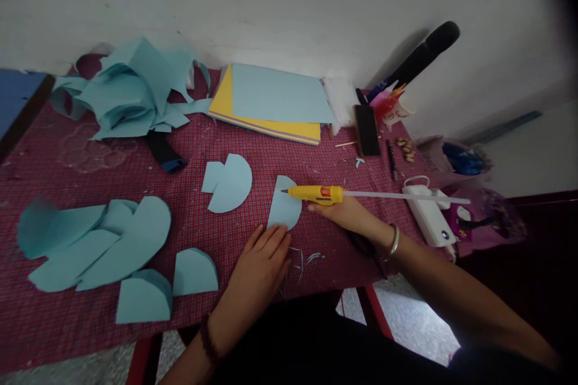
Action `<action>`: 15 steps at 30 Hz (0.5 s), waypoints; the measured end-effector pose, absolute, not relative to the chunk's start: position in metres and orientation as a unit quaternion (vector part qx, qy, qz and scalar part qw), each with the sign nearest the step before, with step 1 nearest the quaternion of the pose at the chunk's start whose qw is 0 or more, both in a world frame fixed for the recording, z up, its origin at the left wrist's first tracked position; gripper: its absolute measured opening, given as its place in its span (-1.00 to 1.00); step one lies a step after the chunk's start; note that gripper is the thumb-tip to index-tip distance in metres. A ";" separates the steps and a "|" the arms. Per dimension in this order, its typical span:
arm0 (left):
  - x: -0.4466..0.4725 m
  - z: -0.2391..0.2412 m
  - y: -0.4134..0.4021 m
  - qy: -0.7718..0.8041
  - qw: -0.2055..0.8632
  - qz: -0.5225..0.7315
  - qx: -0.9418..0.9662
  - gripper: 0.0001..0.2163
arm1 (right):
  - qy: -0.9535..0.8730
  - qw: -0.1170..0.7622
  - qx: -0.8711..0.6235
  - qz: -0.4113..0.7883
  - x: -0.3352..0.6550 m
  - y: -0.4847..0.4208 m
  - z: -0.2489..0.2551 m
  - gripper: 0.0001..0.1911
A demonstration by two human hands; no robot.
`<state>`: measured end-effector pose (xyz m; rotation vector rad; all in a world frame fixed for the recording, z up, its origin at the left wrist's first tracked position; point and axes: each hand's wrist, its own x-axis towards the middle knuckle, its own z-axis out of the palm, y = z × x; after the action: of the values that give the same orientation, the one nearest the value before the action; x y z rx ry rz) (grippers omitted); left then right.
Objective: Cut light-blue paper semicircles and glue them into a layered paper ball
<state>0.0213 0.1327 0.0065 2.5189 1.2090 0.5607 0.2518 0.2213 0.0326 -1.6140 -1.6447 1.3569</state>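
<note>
pale blue paper half-disc [283, 212], used here as landmark, is lying flat on a red checked cloth [266, 159], its near edge meeting the fingertips of the left hand [264, 258]. yellow plastic glue gun [318, 194] is extending over the half-disc from the right, nozzle pointing left; cannot tell whether the tip is touching paper. long whitish glue stick [406, 196] is projecting from the gun's rear, well to the half-disc's right.

pose: right hand [347, 213] is clamping the gun just right of the half-disc, forearm slanting in from the near right, silver-coloured bangle [394, 243] circling its wrist. left hand is reaching in from the half-disc's near left, palm down, uncurled, long fingers lying nearly together. dark beaded band [208, 340] is circling the left wrist.

visibility: right hand is hiding the gun's grip and trigger. gun is covering part of the half-disc's right side; left fingertips are masking its near edge. dark object [361, 243] under the right wrist is merging into shadow, identity unclear. left forearm is running out of frame, nearer than the half-disc.
</note>
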 end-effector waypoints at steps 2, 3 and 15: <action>0.021 0.007 0.133 0.422 0.151 0.197 0.872 -0.69 | -0.614 0.228 -0.587 0.476 0.252 0.222 0.034 -0.72; 0.021 0.008 0.133 0.421 0.153 0.197 0.872 -0.70 | -0.622 0.224 -0.586 0.468 0.253 0.222 0.035 -0.73; 0.020 0.007 0.135 0.423 0.150 0.197 0.871 -0.70 | -0.664 0.213 -0.610 0.376 0.253 0.232 0.037 -0.81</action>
<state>0.0204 0.1347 0.0074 2.5042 1.2164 0.5674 0.2526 0.2321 0.0366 -1.6939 -1.8432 1.0453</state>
